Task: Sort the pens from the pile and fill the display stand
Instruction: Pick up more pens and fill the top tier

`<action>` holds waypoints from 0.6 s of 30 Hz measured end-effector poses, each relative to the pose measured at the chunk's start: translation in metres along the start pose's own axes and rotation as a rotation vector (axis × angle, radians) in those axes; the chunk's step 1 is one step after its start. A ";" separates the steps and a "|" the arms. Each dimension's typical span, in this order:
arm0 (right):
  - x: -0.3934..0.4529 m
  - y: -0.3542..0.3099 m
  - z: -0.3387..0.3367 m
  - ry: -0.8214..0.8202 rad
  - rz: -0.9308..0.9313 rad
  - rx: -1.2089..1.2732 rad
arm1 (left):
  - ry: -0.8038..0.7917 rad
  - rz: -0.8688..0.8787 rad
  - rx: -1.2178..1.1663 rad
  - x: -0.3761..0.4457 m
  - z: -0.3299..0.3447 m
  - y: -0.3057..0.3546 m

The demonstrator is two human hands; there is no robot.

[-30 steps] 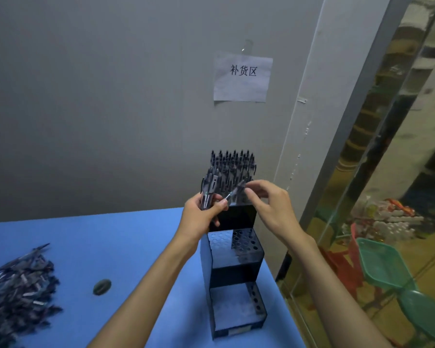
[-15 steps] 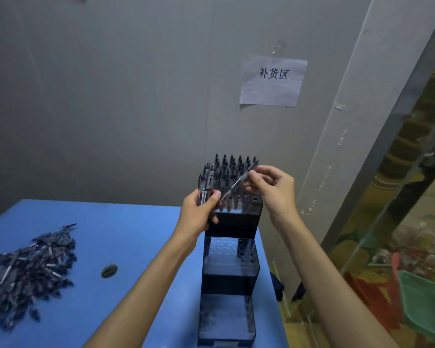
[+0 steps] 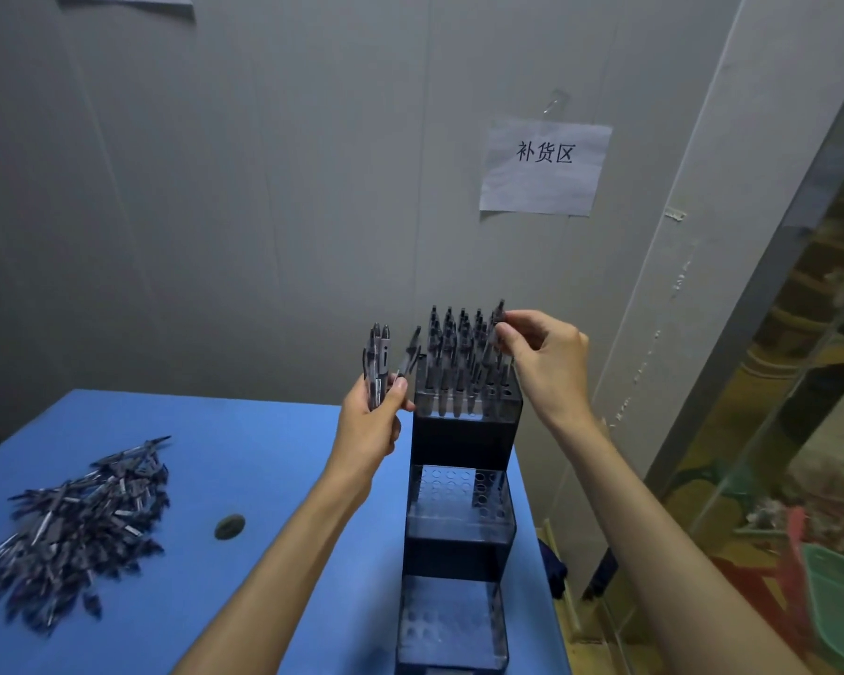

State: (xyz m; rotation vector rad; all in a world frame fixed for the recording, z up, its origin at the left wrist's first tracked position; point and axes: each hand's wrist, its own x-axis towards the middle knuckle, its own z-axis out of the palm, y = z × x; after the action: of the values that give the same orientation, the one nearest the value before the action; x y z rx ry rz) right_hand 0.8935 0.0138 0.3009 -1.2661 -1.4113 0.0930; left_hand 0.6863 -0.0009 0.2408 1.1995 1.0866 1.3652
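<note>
Head view, only one cam. Blue tabletop (image 3: pixel 244 460) fills the lower left of the frame, grey wall behind it. Three-step dark display stand (image 3: pixel 459 523) sits at the tabletop's right edge, lower centre of frame. Top step is packed w/ upright pens (image 3: pixel 459 362), tips up; middle step shows rows of holes, mostly bare as far as I can see; bottom step the same, though it's dim down there.

Left hand (image 3: pixel 369 426) is up at centre frame, just left of the stand's top step. Its fingers are curled round a small bundle of pens (image 3: pixel 378 362), thumb pressed against them, pens sticking up above the fist; one of them leans off to the right toward the stand.

Right hand (image 3: pixel 549 353) is centre-right, above the top step's right side. Thumb and forefinger pinch the upper end of a single pen (image 3: pixel 495 333), other fingers loosely bent behind. That pen stands near upright among the back-right ones; can't tell if its lower end is in a hole yet.

Pile of loose pens (image 3: pixel 74 523) lies at the lower left of frame, well apart from the stand. Small dark oval thing (image 3: pixel 229 526) sits on the tabletop between pile and stand, can't make out what it is.

Paper sign (image 3: pixel 544 168) w/ printed characters is taped to the wall, upper right. Glass panel (image 3: pixel 771 431) runs down the far right edge.
</note>
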 end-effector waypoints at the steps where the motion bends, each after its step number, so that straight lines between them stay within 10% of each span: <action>1: 0.000 0.001 0.001 -0.010 0.005 -0.005 | 0.000 0.008 0.000 0.000 -0.001 0.000; 18: -0.020 0.007 -0.001 -0.099 0.079 -0.109 | -0.037 -0.008 -0.057 -0.011 0.006 0.001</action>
State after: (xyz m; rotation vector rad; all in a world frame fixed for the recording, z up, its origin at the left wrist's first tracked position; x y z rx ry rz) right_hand 0.8934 0.0020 0.2838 -1.4239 -1.4668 0.1357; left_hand 0.6923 -0.0123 0.2415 1.1733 1.0196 1.3535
